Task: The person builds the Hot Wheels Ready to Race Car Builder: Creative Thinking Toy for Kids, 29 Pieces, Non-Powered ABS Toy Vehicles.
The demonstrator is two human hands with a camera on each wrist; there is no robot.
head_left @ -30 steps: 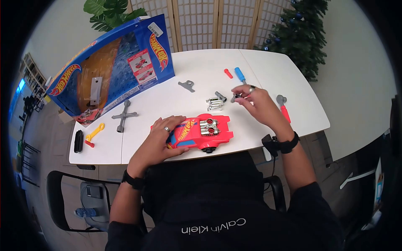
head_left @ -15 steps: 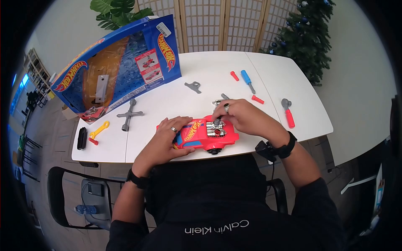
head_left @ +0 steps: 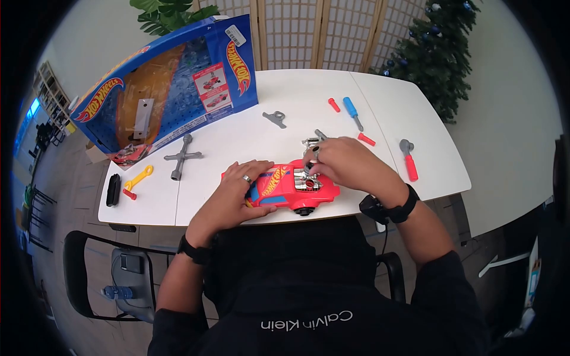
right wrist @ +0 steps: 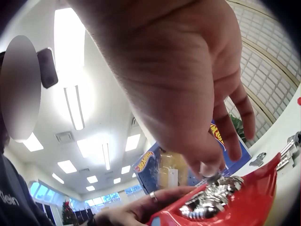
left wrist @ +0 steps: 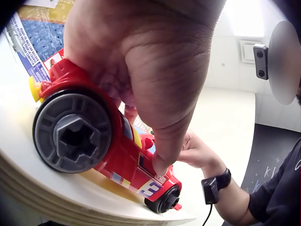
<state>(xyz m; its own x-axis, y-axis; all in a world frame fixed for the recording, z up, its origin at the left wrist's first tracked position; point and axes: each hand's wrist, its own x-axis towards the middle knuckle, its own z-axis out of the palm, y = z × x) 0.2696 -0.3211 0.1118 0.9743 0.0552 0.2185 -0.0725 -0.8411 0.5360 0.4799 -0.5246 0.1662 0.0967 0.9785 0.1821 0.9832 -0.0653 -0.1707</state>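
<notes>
A red toy car (head_left: 283, 188) lies on the white table, its silver engine (head_left: 309, 182) showing on top. My left hand (head_left: 228, 199) grips the car's left part, thumb on the near side and fingers over the top. In the left wrist view a big grey and black wheel (left wrist: 73, 132) stands below that hand. Over the engine, my right hand (head_left: 350, 165) pinches a small grey piece (right wrist: 214, 178) against its top; the fingers partly hide it. Just behind the car, silver parts (head_left: 310, 142) and a grey piece (head_left: 320, 134) lie partly behind the right hand.
A blue toy box (head_left: 240, 104) stands at the back left. Around the table lie a grey cross wrench (head_left: 184, 156), yellow wrench (head_left: 140, 177), black piece (head_left: 113, 190), grey bracket (head_left: 275, 118), blue screwdriver (head_left: 351, 110), red-handled ratchet (head_left: 410, 163) and several red bolts (head_left: 367, 139).
My right hand has moved left from beside the silver parts onto the car's engine, bringing the small grey piece with it. The left hand still grips the car.
</notes>
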